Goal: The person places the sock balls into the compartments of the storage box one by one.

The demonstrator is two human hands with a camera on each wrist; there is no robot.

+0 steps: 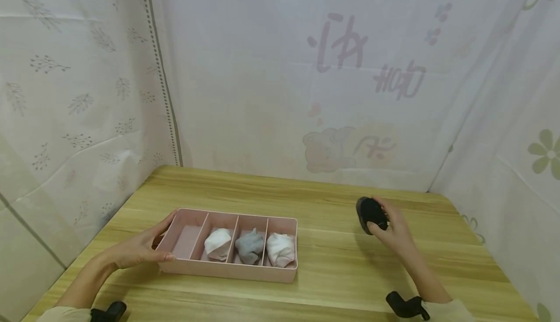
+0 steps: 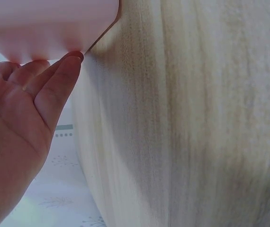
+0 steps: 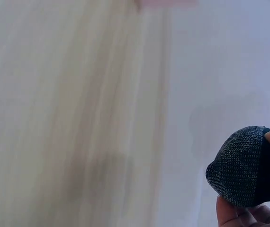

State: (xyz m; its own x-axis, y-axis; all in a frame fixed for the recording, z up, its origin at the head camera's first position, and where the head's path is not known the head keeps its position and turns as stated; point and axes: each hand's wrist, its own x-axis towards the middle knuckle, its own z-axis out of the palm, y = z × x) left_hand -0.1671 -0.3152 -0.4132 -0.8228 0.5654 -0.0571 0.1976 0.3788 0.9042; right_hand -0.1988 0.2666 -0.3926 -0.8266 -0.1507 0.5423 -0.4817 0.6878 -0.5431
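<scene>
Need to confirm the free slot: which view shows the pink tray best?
The head view: the whole pink tray, leftmost compartment bare. The left wrist view shows one blurred corner by the left hand; the right wrist view only a pink sliver.

We see a dark, knit rolled sock, balled into a rounded bundle, held in the fingers of the right hand above the worktop, well to the right of the tray. The pink tray lies flat, split into four compartments: the leftmost holds nothing, the other three hold a white, a grey and a white rolled sock; the left hand rests against its left end.
</scene>
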